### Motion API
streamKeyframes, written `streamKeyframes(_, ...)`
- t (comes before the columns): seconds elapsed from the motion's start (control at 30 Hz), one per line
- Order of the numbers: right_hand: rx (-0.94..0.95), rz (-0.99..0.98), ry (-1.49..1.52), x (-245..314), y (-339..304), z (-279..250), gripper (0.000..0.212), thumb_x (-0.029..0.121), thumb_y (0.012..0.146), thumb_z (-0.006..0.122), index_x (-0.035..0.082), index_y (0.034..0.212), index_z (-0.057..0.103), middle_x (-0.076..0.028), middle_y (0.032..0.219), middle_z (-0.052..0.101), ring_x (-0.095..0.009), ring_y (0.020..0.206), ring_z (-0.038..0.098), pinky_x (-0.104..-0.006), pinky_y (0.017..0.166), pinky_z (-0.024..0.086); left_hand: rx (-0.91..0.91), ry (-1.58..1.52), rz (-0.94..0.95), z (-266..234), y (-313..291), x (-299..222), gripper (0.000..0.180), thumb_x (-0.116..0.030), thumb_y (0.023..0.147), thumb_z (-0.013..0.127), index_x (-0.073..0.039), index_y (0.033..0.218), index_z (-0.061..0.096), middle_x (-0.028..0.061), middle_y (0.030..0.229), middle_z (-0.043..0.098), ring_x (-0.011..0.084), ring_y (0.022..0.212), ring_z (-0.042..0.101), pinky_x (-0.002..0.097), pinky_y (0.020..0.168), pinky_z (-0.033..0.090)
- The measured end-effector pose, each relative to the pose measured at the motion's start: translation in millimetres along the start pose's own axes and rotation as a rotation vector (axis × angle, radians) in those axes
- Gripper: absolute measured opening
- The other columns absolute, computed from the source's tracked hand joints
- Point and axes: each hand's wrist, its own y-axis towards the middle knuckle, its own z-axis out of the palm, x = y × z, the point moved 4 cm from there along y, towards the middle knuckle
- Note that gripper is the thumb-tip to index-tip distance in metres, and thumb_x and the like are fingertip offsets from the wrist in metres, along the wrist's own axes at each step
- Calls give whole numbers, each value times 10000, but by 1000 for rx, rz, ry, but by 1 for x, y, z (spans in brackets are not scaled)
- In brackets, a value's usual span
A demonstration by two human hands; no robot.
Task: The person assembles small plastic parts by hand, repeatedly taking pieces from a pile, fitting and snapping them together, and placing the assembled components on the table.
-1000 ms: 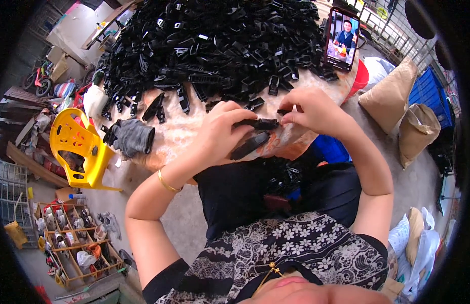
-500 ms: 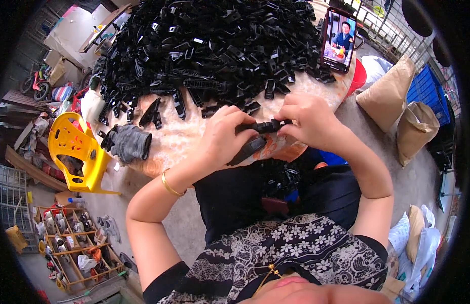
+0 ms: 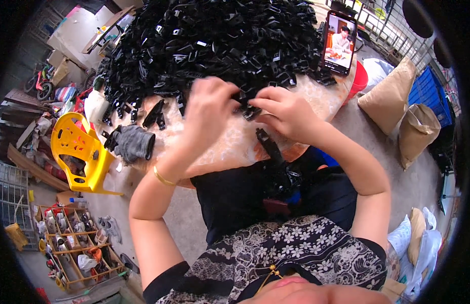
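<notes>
A large heap of black plastic parts [image 3: 214, 45] covers most of the cloth-covered table in front of me. My left hand [image 3: 210, 109] is at the heap's near edge, smeared by motion, and its grip does not show clearly. Just right of it, my right hand [image 3: 288, 112] has thumb and forefinger at a small black plastic part [image 3: 251, 112]. Below the right hand, a long black plastic piece [image 3: 269, 146] lies tilted at the table's near edge, apart from both hands. More black parts [image 3: 290, 177] show in the dark space over my lap.
A phone [image 3: 339, 43] playing a video stands at the table's right. Grey rolled fabric [image 3: 136, 143] lies at the left edge, near a yellow plastic chair [image 3: 83, 152]. Brown sacks [image 3: 389, 96] and a blue crate [image 3: 430, 96] stand right. A shoe rack [image 3: 78, 243] is lower left.
The long black piece has left both hands and now tilts down at the near edge. My left hand moved up and left toward the heap; my right hand shifted slightly left.
</notes>
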Motion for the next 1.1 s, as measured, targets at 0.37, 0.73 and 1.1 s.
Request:
streamKeyframes(0.37, -4, -44, -180, -3, 0, -3, 225, 166, 739, 703, 43, 918, 643, -82, 910, 603, -275, 890, 575, -366, 743, 491, -201, -198, -149, -21, -9, 27, 243, 2, 746, 702, -16, 961, 589, 57, 918, 558, 117, 641, 545, 243, 585, 467)
streamKeyframes(0.73, 27, 342, 307, 6, -11, -9, 169, 130, 889, 584, 24, 1019, 606, -168, 803, 615, -212, 732, 624, -305, 658, 479, 203, -384, -317, 10, -53, -13, 178, -25, 728, 706, 14, 882, 626, 42, 881, 584, 107, 741, 564, 219, 622, 463)
streamKeyframes(1.1, 146, 56, -152, 19, -15, -21, 214, 128, 704, 713, 43, 892, 657, -101, 822, 582, -300, 779, 577, -379, 668, 477, 235, -348, -323, 6, -48, -14, 196, -48, 697, 735, 13, 866, 659, 66, 821, 569, 153, 739, 569, 252, 635, 466)
